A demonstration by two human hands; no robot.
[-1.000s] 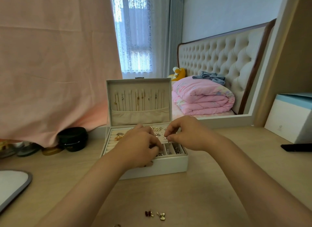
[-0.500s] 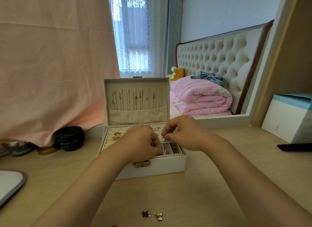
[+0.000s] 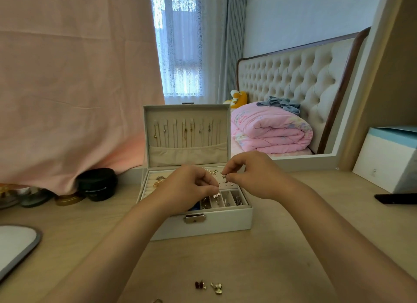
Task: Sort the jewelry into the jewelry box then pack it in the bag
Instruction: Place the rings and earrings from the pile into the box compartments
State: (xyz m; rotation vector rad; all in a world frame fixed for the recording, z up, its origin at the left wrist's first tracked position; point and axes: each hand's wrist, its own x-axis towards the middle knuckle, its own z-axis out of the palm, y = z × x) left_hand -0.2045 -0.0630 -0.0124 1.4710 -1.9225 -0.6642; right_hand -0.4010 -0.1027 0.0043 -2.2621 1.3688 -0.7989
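Right hand [image 3: 250,174] is pinching an earring [image 3: 224,174] over the jewelry box [image 3: 203,226]; left hand [image 3: 187,187], pinching an indistinct piece [image 3: 216,194], is masking the box interior beneath its fingers.

I can read no text, label, brand or number here; a small grey mark on the white carton [image 3: 387,161] is too tiny to make out.

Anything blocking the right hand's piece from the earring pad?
Nothing visible. The jewelry box stands open; the right hand pinches the small piece just above the earring pad, with the left hand beside it, not beneath.
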